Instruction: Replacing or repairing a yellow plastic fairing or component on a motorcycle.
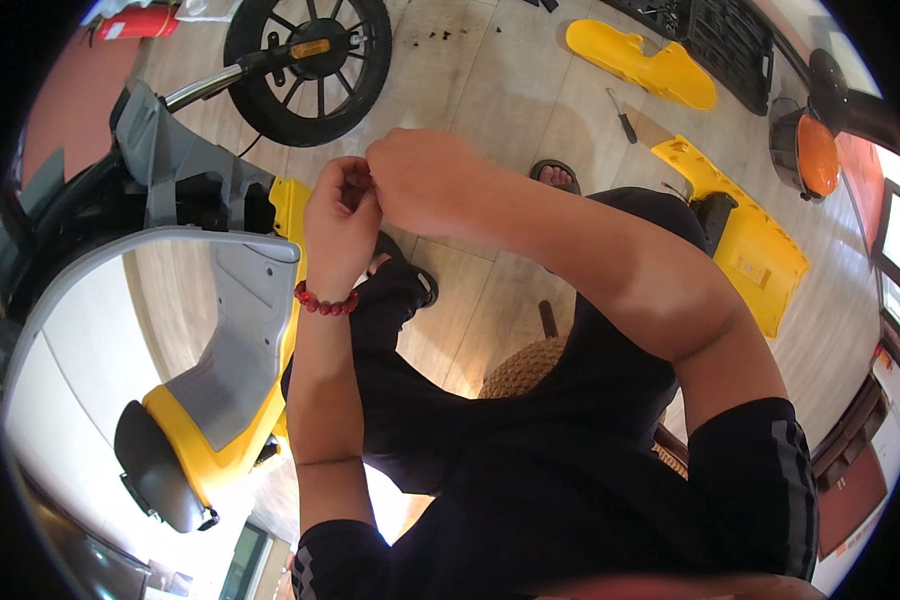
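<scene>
My left hand [340, 222], with a red bead bracelet [327, 300] on its wrist, is raised in front of me with its fingers curled. Against its fingertips presses my right hand [422, 182], closed, with its back toward the view. Whatever lies between the two sets of fingers is too small or hidden to make out. Close by on the left stands a partly stripped yellow and grey scooter [255, 300]. Its black front wheel [238, 75] is just beyond my hands, joined to a silver fork tube [202, 88].
Yellow body panels [642, 62] [760, 250] lie on the floor at the right, with a screwdriver [622, 117] between them. Farther back is an open black tool case [715, 40]. An orange and grey bucket [805, 150] stands at far right. A red cylinder [138, 22] lies far left.
</scene>
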Available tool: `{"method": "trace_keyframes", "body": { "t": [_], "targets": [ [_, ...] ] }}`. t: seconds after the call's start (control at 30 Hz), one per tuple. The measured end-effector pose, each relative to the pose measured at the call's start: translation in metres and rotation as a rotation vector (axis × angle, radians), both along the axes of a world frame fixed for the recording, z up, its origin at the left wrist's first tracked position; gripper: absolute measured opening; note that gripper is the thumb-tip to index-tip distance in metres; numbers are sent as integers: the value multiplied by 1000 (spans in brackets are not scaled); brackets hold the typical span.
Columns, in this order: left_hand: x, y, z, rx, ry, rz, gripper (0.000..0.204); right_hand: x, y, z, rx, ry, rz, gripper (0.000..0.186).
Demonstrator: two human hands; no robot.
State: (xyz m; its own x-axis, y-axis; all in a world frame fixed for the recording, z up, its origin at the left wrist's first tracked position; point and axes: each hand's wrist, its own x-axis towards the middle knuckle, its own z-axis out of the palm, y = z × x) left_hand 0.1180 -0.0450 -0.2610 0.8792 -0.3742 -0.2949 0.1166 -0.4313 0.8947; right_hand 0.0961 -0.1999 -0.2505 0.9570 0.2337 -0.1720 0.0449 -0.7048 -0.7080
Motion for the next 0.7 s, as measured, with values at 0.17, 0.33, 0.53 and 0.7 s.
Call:
{"method": "trace_keyframes", "body": {
  "t": [0.17, 0.33, 0.53, 0.7],
  "targets": [
    [-1, -1, -1, 58, -84, -32, 20, -1, 1, 1, 0, 6, 20, 20],
    [-7, -7, 2, 99, -111, -26, 19, -1, 2, -1, -41, 81, 28, 15],
    [-7, -7, -2, 171, -289, -105, 18, 0, 4, 1, -141, 71, 53, 18],
    [-8, -8, -1, 208, -291, -155, 19, -2, 3, -8, -153, 34, 107, 16]
  ]
}}
